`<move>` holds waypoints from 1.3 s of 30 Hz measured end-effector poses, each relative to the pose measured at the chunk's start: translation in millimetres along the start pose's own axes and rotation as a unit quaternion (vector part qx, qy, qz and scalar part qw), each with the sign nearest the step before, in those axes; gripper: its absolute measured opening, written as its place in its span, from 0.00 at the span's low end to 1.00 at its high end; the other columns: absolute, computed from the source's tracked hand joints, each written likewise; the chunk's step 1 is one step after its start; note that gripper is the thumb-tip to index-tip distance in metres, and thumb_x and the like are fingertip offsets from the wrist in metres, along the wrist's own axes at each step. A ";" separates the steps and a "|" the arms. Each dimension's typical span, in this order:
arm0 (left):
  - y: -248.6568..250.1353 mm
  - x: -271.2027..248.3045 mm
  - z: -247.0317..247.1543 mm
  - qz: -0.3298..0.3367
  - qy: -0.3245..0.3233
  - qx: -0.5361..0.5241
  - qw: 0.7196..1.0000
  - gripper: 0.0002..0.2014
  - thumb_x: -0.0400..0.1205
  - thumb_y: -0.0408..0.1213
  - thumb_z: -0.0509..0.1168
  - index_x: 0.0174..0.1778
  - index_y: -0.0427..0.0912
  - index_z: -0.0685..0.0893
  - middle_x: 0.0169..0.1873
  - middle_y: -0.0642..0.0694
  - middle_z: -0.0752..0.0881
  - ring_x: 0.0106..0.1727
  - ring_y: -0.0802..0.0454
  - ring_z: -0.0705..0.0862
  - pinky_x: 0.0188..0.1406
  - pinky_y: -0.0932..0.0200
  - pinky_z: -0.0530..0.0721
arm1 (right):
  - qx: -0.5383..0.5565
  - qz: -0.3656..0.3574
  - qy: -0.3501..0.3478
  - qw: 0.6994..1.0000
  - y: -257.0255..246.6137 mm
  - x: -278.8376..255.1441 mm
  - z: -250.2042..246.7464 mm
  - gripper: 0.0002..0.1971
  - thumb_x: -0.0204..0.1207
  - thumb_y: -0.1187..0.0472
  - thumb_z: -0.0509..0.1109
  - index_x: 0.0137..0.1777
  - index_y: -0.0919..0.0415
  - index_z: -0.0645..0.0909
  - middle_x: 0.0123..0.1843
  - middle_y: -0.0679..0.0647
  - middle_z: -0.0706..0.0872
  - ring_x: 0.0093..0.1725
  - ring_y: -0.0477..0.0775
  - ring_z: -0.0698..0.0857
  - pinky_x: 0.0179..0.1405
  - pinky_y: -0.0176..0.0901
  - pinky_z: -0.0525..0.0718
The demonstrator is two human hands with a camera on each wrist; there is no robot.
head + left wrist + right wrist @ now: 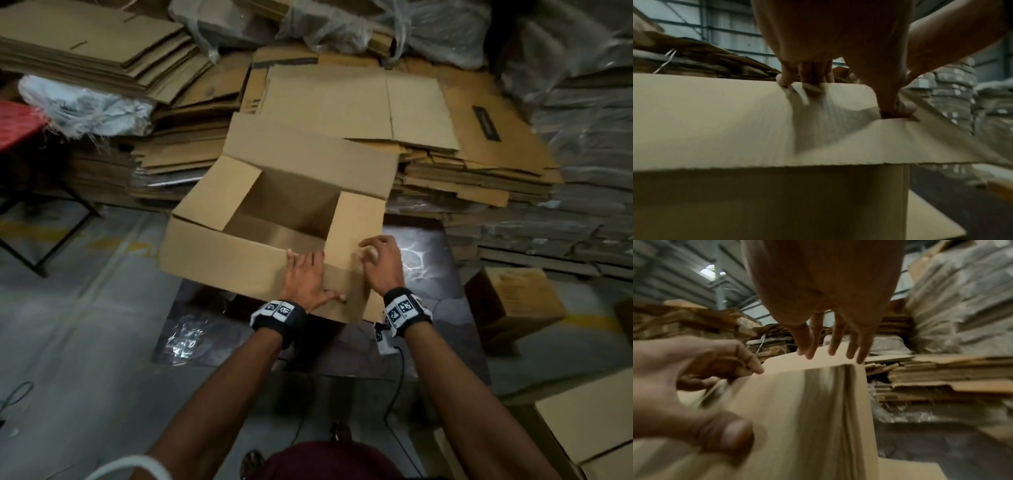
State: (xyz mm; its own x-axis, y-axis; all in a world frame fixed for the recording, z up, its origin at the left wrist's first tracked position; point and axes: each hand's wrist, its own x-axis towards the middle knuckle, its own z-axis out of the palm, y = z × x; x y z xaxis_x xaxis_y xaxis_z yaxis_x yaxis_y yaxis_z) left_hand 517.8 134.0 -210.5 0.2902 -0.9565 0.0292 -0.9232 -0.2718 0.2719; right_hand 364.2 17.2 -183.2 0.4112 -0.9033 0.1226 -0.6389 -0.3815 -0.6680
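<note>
An open brown cardboard box (219, 253) stands on a dark mat, its flaps up or folded outward. My left hand (313, 274) lies on the near long flap (715, 121); its fingers (785, 78) curl over the flap's edge and the thumb presses by the corner slot. My right hand (375, 255) hovers over the right short flap (797, 402), its spread fingertips (830, 350) touching the flap's top edge and holding nothing. The left hand (694, 369) also shows in the right wrist view. The box interior looks empty.
Stacks of flattened cardboard (445, 164) rise right behind the box, with more at the far left (102, 58). Wrapped bundles (582, 137) fill the right. A closed small box (513, 301) and flat sheets (589, 425) lie right. A red-topped table (17, 123) stands left.
</note>
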 end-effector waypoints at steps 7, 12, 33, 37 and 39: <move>-5.3 25.5 1.4 -0.032 0.007 -0.199 0.980 0.40 0.72 0.50 0.79 0.77 0.50 0.67 0.72 0.38 0.80 0.72 0.34 0.79 0.72 0.46 0.77 | -0.154 -0.152 -0.186 0.958 0.0 34.4 2.8 0.20 0.89 0.46 0.60 0.73 0.51 0.85 0.84 0.61 0.66 0.84 0.63 0.62 0.83 0.64 0.66; -16.1 29.5 9.5 -0.020 0.027 -0.002 0.999 0.40 0.75 0.68 0.70 0.78 0.48 0.74 0.80 0.47 0.75 0.88 0.45 0.60 0.87 0.35 0.47 | -0.290 -0.161 -0.180 0.926 -3.3 46.3 -13.6 0.23 0.88 0.37 0.55 0.74 0.42 0.80 0.88 0.54 0.60 0.86 0.64 0.56 0.81 0.73 0.65; -16.7 39.0 20.2 0.002 0.048 -0.031 0.998 0.38 0.75 0.67 0.71 0.75 0.47 0.78 0.76 0.48 0.79 0.84 0.45 0.68 0.86 0.31 0.46 | -0.103 0.233 0.057 0.965 71.3 -12.3 -35.1 0.42 0.77 0.25 0.61 0.77 0.58 0.77 0.86 0.56 0.64 0.80 0.75 0.65 0.73 0.78 0.69; -17.6 37.7 19.0 -0.002 0.044 -0.032 0.998 0.37 0.75 0.67 0.72 0.75 0.47 0.78 0.77 0.48 0.79 0.84 0.44 0.68 0.86 0.31 0.46 | 0.013 0.252 -0.006 0.968 76.2 -18.2 -2.9 0.42 0.78 0.24 0.61 0.81 0.54 0.75 0.82 0.57 0.74 0.78 0.73 0.71 0.76 0.72 0.67; -16.6 38.1 18.9 -0.001 0.042 -0.045 0.998 0.37 0.75 0.65 0.73 0.76 0.46 0.78 0.78 0.47 0.77 0.86 0.44 0.66 0.86 0.31 0.46 | 0.073 0.253 -0.007 0.965 80.1 -17.0 8.0 0.39 0.79 0.24 0.59 0.78 0.53 0.79 0.78 0.58 0.80 0.76 0.71 0.76 0.77 0.68 0.72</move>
State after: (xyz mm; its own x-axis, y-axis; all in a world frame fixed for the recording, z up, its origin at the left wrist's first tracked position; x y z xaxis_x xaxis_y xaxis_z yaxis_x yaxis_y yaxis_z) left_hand 539.4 100.1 -232.1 0.3153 -0.9429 0.1076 -0.8974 -0.2593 0.3570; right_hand 311.2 3.6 -244.7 0.0800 -0.9636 -0.2551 -0.6618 0.1400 -0.7365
